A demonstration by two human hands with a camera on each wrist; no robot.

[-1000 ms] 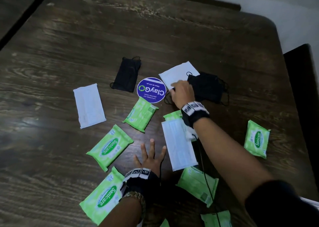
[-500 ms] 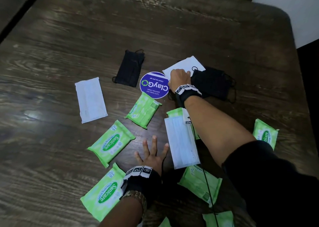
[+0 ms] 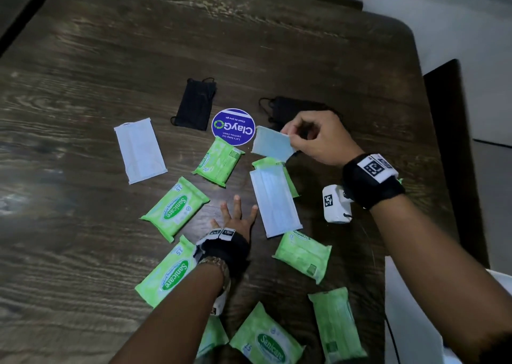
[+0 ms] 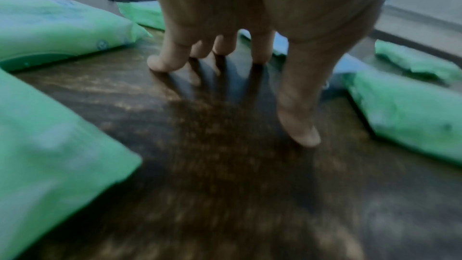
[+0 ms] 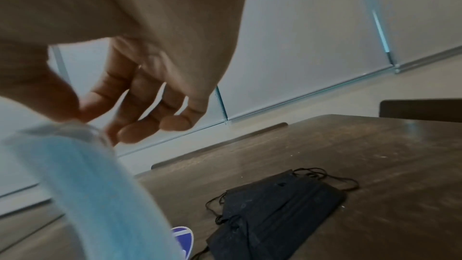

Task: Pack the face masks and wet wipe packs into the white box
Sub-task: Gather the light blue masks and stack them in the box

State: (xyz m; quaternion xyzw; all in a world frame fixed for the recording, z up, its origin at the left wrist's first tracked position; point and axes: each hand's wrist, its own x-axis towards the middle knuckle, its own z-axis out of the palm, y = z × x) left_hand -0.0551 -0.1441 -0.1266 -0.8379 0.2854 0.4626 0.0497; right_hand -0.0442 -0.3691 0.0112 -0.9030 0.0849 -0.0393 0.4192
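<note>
My right hand [image 3: 293, 139] pinches a corner of a pale blue face mask [image 3: 273, 144] and holds it above the table; in the right wrist view that mask [image 5: 100, 195] hangs from thumb and forefinger. Black masks [image 3: 291, 108] lie just beyond it, also in the right wrist view [image 5: 270, 209], and another black mask [image 3: 195, 104] lies to the left. My left hand [image 3: 235, 216] rests flat on the table with fingers spread [image 4: 160, 62]. White masks [image 3: 140, 150] [image 3: 274, 200] and several green wet wipe packs [image 3: 174, 208] [image 3: 303, 255] lie scattered. A white edge [image 3: 410, 322] shows at lower right.
A round blue ClayGo sticker [image 3: 233, 126] sits mid-table. The dark wooden table [image 3: 138, 45] has bare room at the far side and left. A dark chair back [image 3: 454, 142] stands by the right edge.
My right hand has lifted the pale mask off the table and drawn it back toward me, uncovering the black masks. The left hand has stayed flat in place.
</note>
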